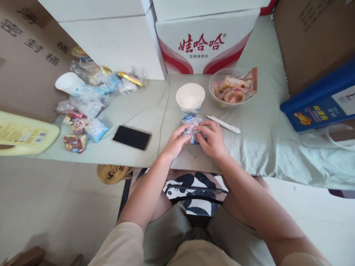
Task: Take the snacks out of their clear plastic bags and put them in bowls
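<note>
Between my two hands, near the table's front edge, is a small clear plastic packet point(193, 120) with blue printing. My left hand point(179, 139) pinches its left side, fingers bent. From the right, my right hand point(211, 138) grips the same packet with its fingertips. What lies inside the packet cannot be made out. Just behind it stands a white paper cup point(190, 96) with something white inside. A slim white utility knife point(224, 124) rests on the cloth beyond my right hand. A clear bowl point(215, 98) of wrapped snacks sits to the right of the cup.
A black phone point(132, 137) lies to the left. Further left are several crumpled wrappers and packets point(93, 105) and a tipped paper cup point(69, 83). A yellowish jug point(30, 133) stands far left, a blue container point(318, 99) far right. White cartons point(206, 48) line the back.
</note>
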The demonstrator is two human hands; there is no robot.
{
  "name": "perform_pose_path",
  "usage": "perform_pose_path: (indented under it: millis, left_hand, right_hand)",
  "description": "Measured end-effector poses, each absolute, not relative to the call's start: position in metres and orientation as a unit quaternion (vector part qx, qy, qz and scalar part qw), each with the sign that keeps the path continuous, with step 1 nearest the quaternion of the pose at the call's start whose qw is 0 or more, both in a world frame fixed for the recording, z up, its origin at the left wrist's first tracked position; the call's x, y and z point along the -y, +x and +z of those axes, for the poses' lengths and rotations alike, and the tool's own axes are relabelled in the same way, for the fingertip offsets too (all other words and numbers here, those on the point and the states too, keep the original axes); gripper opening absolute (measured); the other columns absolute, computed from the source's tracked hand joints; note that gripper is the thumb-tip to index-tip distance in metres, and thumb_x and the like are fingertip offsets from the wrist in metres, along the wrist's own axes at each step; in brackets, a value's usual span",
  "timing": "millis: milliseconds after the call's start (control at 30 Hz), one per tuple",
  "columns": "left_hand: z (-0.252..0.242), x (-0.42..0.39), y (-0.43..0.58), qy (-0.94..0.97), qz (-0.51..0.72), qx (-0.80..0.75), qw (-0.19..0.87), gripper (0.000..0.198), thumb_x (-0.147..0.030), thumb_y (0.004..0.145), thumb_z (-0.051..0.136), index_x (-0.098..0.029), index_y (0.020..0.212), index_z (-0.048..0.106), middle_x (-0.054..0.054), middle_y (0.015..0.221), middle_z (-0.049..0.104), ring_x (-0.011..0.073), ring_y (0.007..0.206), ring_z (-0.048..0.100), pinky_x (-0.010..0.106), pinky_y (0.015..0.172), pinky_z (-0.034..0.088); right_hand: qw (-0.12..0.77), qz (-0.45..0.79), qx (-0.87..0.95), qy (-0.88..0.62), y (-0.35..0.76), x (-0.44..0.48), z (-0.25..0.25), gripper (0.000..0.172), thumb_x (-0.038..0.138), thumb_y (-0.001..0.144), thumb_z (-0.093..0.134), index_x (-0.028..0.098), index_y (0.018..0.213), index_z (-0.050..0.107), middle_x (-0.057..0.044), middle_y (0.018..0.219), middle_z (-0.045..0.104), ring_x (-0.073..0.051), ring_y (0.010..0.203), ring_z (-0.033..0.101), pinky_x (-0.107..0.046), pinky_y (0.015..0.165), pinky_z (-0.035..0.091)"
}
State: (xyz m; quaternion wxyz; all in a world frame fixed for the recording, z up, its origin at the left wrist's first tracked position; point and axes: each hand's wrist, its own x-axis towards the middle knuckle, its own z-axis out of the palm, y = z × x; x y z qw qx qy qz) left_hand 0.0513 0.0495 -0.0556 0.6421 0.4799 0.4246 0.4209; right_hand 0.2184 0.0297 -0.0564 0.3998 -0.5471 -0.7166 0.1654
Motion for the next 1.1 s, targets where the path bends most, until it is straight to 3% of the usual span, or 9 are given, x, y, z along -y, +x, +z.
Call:
perform_pose_path:
  millis: [167, 267, 400, 533, 700, 800, 900, 1000, 1100]
  left_hand:
    - [-0.047, -0.055, 0.062, 0.401, 0.468, -0.464, 0.636, 0.038, -0.053, 0.073, 0.076, -0.018, 0.086, 0.068, 0.002, 0.08, 0.068, 0.0097, 0.059, 0.057, 0.021, 0.05, 0.043]
    - [-0.049, -0.058, 0.067, 0.473, 0.458, -0.51, 0.554, 0.031, -0.042, 0.072, 0.08, -0.02, 0.087, 0.064, -0.003, 0.074, 0.061, 0.0062, 0.052, 0.046, 0.02, 0.048, 0.036]
    - [-0.061, -0.063, 0.071, 0.535, 0.488, -0.521, 0.451, 0.052, -0.042, 0.073, 0.081, -0.024, 0.114, 0.054, 0.002, 0.101, 0.063, 0.0113, 0.074, 0.061, 0.023, 0.066, 0.049]
    - [-0.069, -0.067, 0.075, 0.527, 0.523, -0.495, 0.451, 0.092, -0.046, 0.072, 0.084, -0.031, 0.142, 0.026, 0.009, 0.123, 0.06, 0.0183, 0.102, 0.067, 0.034, 0.092, 0.054]
    - [-0.069, -0.065, 0.083, 0.55, 0.505, -0.507, 0.431, 0.086, -0.049, 0.074, 0.083, -0.028, 0.141, 0.033, 0.014, 0.136, 0.056, 0.0246, 0.123, 0.062, 0.041, 0.107, 0.049]
    - [-0.068, -0.065, 0.083, 0.548, 0.514, -0.491, 0.441, 0.081, -0.053, 0.072, 0.082, -0.027, 0.137, 0.04, 0.013, 0.139, 0.056, 0.0257, 0.127, 0.06, 0.039, 0.106, 0.05]
    - [-0.063, -0.071, 0.07, 0.504, 0.544, -0.493, 0.455, 0.079, -0.056, 0.074, 0.079, -0.035, 0.138, 0.038, 0.01, 0.139, 0.058, 0.0233, 0.121, 0.063, 0.035, 0.093, 0.057]
    - [-0.055, -0.077, 0.049, 0.429, 0.577, -0.522, 0.459, 0.071, -0.055, 0.079, 0.074, -0.045, 0.137, 0.035, 0.005, 0.139, 0.058, 0.0201, 0.114, 0.066, 0.031, 0.081, 0.059]
    - [-0.052, -0.073, 0.041, 0.402, 0.594, -0.52, 0.464, 0.075, -0.049, 0.075, 0.08, -0.046, 0.135, 0.036, 0.004, 0.137, 0.059, 0.0195, 0.114, 0.065, 0.031, 0.084, 0.057]
  right_hand:
    - [0.446, 0.193, 0.733, -0.476, 0.23, -0.029, -0.048, 0.026, 0.027, 0.092, 0.054, 0.029, 0.103, 0.077, -0.009, 0.122, 0.063, -0.029, 0.119, 0.057, -0.053, 0.107, 0.043]
    - [0.458, 0.159, 0.707, -0.515, 0.253, -0.032, -0.047, 0.026, 0.028, 0.092, 0.052, 0.027, 0.104, 0.075, -0.01, 0.119, 0.066, -0.028, 0.114, 0.061, -0.05, 0.103, 0.047]
    - [0.374, 0.059, 0.635, -0.674, 0.288, -0.038, -0.06, 0.032, 0.027, 0.086, 0.058, 0.02, 0.115, 0.07, -0.017, 0.122, 0.067, -0.036, 0.116, 0.058, -0.057, 0.1, 0.046]
    - [0.31, 0.061, 0.651, -0.69, 0.306, -0.036, -0.066, 0.026, 0.032, 0.09, 0.053, 0.018, 0.101, 0.073, -0.018, 0.111, 0.071, -0.037, 0.108, 0.06, -0.054, 0.092, 0.047]
    - [0.376, 0.196, 0.65, -0.631, 0.294, -0.024, -0.048, 0.037, 0.041, 0.1, 0.041, 0.024, 0.087, 0.07, -0.005, 0.069, 0.067, -0.022, 0.065, 0.062, -0.032, 0.062, 0.047]
    - [0.373, 0.235, 0.692, -0.572, 0.279, -0.023, -0.043, 0.036, 0.042, 0.1, 0.042, 0.025, 0.091, 0.072, -0.005, 0.075, 0.071, -0.021, 0.068, 0.066, -0.031, 0.064, 0.047]
    - [0.352, 0.242, 0.718, -0.549, 0.277, -0.027, -0.048, 0.035, 0.041, 0.099, 0.043, 0.026, 0.103, 0.075, -0.007, 0.087, 0.075, -0.023, 0.076, 0.069, -0.033, 0.067, 0.049]
    - [0.343, 0.21, 0.711, -0.577, 0.295, -0.029, -0.057, 0.035, 0.039, 0.098, 0.045, 0.025, 0.101, 0.077, -0.007, 0.088, 0.075, -0.025, 0.08, 0.069, -0.035, 0.069, 0.05]
    - [0.333, 0.144, 0.68, -0.637, 0.319, -0.027, -0.062, 0.033, 0.039, 0.096, 0.048, 0.023, 0.101, 0.077, -0.009, 0.089, 0.075, -0.027, 0.082, 0.067, -0.04, 0.073, 0.051]
